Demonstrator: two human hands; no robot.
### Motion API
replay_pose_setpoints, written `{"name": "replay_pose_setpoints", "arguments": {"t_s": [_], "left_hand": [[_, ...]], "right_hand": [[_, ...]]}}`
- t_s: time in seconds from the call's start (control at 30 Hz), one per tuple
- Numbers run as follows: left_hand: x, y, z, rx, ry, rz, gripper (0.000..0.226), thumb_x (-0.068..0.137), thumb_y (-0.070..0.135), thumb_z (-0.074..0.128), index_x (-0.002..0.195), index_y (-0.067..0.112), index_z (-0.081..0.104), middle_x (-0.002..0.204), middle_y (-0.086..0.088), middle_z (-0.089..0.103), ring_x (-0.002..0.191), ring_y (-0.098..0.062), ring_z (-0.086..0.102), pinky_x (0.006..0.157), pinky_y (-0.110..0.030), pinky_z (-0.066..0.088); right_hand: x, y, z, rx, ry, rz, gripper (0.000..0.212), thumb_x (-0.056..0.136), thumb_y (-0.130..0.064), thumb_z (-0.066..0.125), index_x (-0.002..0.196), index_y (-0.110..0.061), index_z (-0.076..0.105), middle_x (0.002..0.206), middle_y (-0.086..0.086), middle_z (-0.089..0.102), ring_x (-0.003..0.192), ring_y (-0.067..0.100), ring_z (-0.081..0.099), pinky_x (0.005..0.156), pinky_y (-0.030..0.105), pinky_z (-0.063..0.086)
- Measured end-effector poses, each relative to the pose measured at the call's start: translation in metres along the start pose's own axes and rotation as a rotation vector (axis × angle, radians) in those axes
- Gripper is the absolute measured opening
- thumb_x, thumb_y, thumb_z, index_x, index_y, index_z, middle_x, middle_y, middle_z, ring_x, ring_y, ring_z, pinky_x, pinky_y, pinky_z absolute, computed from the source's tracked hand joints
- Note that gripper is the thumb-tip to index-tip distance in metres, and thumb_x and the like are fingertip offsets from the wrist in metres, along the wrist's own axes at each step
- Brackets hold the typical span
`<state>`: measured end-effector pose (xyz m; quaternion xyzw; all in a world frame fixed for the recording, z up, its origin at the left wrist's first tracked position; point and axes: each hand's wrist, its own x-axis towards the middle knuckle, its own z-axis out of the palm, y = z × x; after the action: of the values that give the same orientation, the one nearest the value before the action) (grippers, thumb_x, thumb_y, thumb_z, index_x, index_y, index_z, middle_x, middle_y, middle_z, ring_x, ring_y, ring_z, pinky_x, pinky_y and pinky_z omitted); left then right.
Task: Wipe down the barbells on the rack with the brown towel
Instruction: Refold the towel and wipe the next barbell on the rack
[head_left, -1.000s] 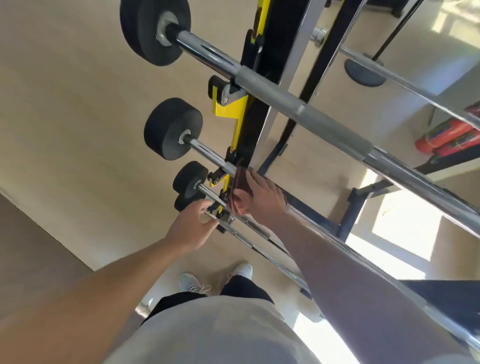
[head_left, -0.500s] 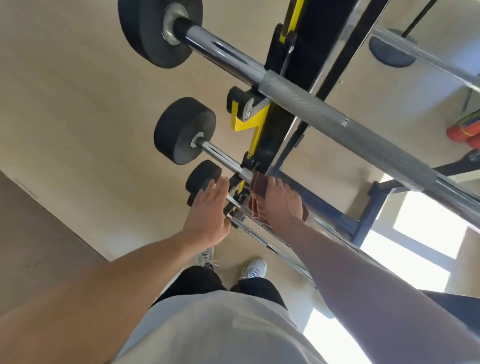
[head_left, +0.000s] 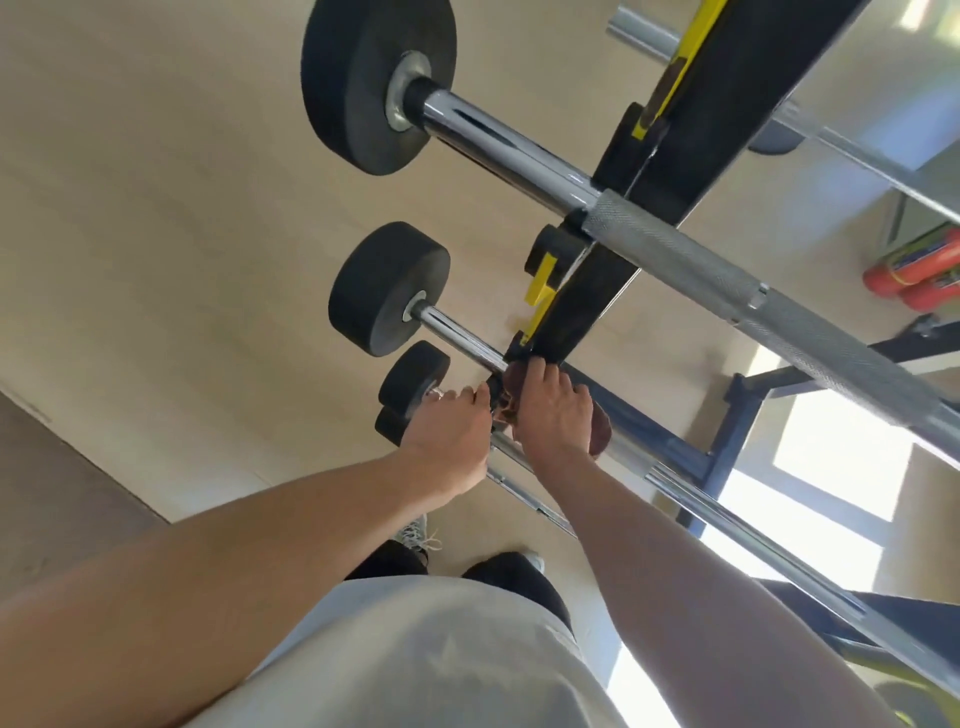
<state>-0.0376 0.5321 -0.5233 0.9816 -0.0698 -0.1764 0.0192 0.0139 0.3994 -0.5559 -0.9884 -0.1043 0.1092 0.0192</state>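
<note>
- The right hand (head_left: 555, 411) lay curled over the brown towel (head_left: 600, 434), pressing the soft, crumpled cloth round a smooth chrome barbell (head_left: 691, 496) low on the rack (head_left: 670, 124), just below the black upright.
- The left hand (head_left: 448, 441) sat just beside it, fingers bent round the same bar's sleeve near a small round black rubber weight (head_left: 413, 375).
- Above, a second barbell (head_left: 452, 335) carried a thick matte rubber disc.
- The top barbell (head_left: 675, 244) was the stoutest, with a polished sleeve, cross-hatched knurled grip and a broad black plate (head_left: 358, 83).
- Yellow hooks (head_left: 540, 286) jutted from the rack over a pale wood-grain floor (head_left: 156, 208).
</note>
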Motion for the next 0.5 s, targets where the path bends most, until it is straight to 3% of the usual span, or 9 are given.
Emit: {"name": "replay_pose_setpoints", "arguments": {"t_s": [0.17,0.33,0.5], "left_hand": [[-0.002,0.003,-0.009,0.06,0.001,-0.002,0.07,0.096,0.031,0.058,0.153,0.004,0.027,0.136,-0.012,0.058,0.115,-0.026,0.063,0.096,-0.039,0.05],[-0.007,0.005,-0.013,-0.014,-0.011,-0.042,0.082,0.092,0.038,0.064,0.156,0.009,0.022,0.14,-0.005,0.055,0.095,-0.018,0.069,0.07,-0.029,0.051],[-0.013,0.008,-0.008,-0.117,0.006,-0.073,0.088,0.09,0.037,0.065,0.157,0.014,0.013,0.155,-0.001,0.039,0.101,-0.019,0.069,0.073,-0.03,0.056]], "right_hand": [[-0.005,0.02,-0.011,-0.056,-0.078,-0.03,0.043,0.091,-0.032,0.069,0.125,-0.016,0.047,0.109,0.003,0.065,0.098,0.022,0.067,0.081,0.037,0.052],[-0.043,0.095,-0.016,-0.045,-0.164,0.07,0.033,0.09,-0.034,0.066,0.115,-0.021,0.049,0.099,-0.004,0.065,0.076,0.018,0.055,0.066,0.029,0.041],[-0.071,0.143,-0.009,-0.044,-0.16,0.128,0.029,0.092,-0.051,0.057,0.098,-0.024,0.049,0.077,-0.011,0.064,0.061,0.013,0.056,0.057,0.025,0.046]]}}
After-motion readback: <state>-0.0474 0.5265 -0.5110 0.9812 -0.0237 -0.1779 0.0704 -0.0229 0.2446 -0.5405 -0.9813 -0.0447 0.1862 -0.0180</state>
